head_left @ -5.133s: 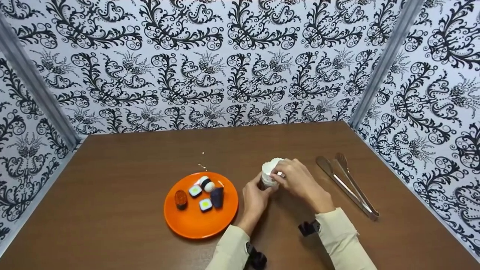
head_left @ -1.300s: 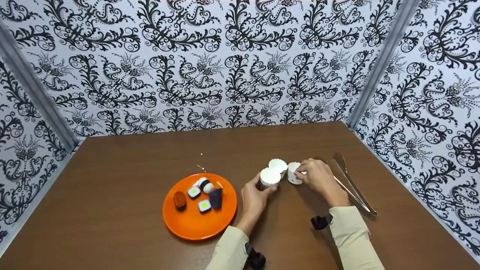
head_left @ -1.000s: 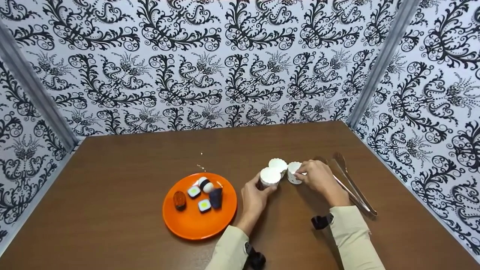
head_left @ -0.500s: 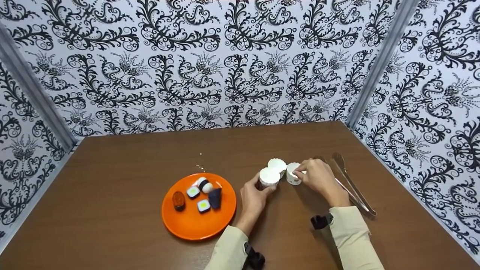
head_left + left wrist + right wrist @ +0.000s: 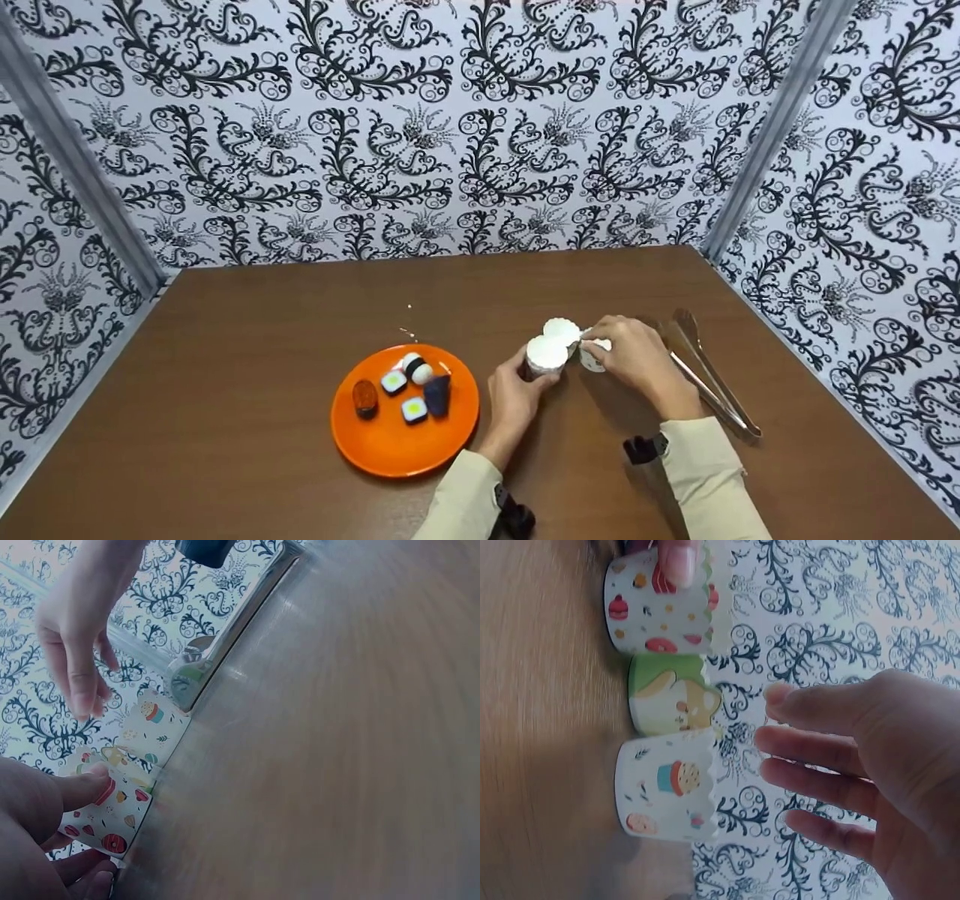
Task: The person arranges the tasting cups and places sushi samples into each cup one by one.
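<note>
Three paper baking cups stand close together on the table. My left hand (image 5: 514, 394) grips the nearest cup (image 5: 546, 354), thumb on its side; red sweets are printed on it in the left wrist view. Behind it is a green cup (image 5: 671, 694) with a yellow animal picture. On the right stands a white cup (image 5: 667, 784) with a cupcake print, partly hidden in the head view by my right hand (image 5: 634, 356). That hand hovers over the cup rims, its fingers and thumb apart with nothing between them in the right wrist view.
An orange plate (image 5: 375, 454) with several toy sushi pieces lies left of the cups. Metal tongs (image 5: 716, 375) lie to the right, partly behind my right hand. Small white crumbs (image 5: 407, 332) dot the table behind the plate. Patterned walls (image 5: 450, 150) enclose the table.
About five seconds ago my right hand was at the rim of the cup in my left hand; since then, the cups came to stand apart. Just now, it has left the white cup, shifting slightly left.
</note>
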The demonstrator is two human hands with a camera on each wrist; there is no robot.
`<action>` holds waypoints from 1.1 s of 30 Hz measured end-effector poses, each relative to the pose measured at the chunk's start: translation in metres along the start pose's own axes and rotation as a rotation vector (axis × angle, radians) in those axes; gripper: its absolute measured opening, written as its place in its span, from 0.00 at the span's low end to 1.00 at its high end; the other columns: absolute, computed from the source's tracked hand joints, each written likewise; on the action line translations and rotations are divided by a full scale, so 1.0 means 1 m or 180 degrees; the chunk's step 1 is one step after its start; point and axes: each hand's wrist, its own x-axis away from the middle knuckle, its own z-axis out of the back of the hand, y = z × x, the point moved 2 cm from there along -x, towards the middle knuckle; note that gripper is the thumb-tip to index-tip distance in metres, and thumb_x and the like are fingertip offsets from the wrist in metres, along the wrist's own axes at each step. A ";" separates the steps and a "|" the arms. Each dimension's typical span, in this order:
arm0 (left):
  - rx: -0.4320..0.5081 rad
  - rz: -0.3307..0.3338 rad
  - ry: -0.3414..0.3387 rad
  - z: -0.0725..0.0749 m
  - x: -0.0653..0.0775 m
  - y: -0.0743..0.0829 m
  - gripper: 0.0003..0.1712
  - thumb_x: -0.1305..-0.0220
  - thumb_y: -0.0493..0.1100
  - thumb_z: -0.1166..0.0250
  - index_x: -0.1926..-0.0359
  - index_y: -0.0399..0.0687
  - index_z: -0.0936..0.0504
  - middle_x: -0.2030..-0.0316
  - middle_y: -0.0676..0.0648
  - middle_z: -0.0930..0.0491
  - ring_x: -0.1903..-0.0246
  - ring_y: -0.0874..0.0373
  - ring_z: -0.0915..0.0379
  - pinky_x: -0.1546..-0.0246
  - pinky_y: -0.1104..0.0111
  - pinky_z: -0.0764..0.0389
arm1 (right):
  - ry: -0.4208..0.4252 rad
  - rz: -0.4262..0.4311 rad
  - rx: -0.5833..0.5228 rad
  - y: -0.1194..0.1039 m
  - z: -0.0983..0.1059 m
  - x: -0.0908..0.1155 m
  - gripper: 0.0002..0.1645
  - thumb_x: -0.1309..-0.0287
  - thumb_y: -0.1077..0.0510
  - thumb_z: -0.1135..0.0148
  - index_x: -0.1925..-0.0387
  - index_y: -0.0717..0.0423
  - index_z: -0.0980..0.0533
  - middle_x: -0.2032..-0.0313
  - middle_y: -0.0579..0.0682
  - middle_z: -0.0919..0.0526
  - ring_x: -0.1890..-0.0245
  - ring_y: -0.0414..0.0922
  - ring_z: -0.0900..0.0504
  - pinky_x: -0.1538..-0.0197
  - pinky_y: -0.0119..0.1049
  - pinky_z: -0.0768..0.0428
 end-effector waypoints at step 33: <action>-0.0047 -0.0012 0.0086 -0.001 -0.001 0.001 0.30 0.54 0.42 0.19 0.46 0.49 0.13 0.54 0.45 0.11 0.55 0.50 0.16 0.49 0.56 0.15 | -0.0200 0.1046 0.0131 -0.041 -0.020 -0.009 0.02 0.53 0.60 0.24 0.75 0.52 0.13 0.73 0.46 0.16 0.70 0.44 0.19 0.67 0.42 0.24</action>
